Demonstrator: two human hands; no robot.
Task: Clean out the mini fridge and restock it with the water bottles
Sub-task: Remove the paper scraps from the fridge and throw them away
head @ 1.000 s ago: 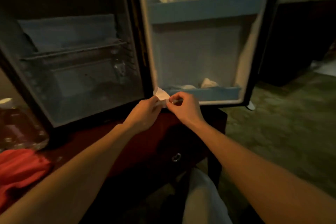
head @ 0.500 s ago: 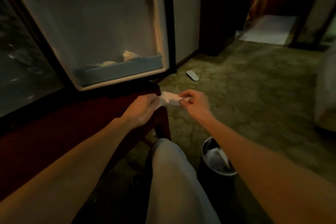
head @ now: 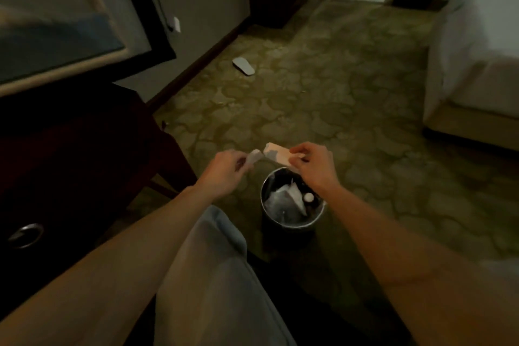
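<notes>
The paper scrap [head: 276, 155], refuse taken in the clean-out, is held in the air above the far rim of the bin [head: 320, 212], between both hands. It appears torn or stretched thin at the middle: a larger pale piece sits at the right hand [head: 311, 166], a smaller grey end at the left hand [head: 224, 170]. Whether the two pieces remain joined cannot be told.

Grip: the right hand pinches the larger piece between thumb and fingers. The left hand pinches the smaller end with fingers curled. Both grasps are light, at the fingertips only.

The bin stands on the carpet [head: 351, 98] directly below the hands and already holds crumpled plastic and a small white cap. The fridge door [head: 64, 36] hangs open at upper left, above a dark cabinet [head: 70, 163]. No water bottles are in view. A slipper [head: 243, 66] lies near the skirting. A white bed [head: 474, 50] stands at right.

Judgement: disposal is in hand; restocking is not yet begun.

Risks:
- The left piece hangs outside the bin rim; released there, it would land on the carpet.
- Light paper may drift on release and miss.
- The open door loses cold and stands in the return path.
- Dim light may hide dropped fragments.
</notes>
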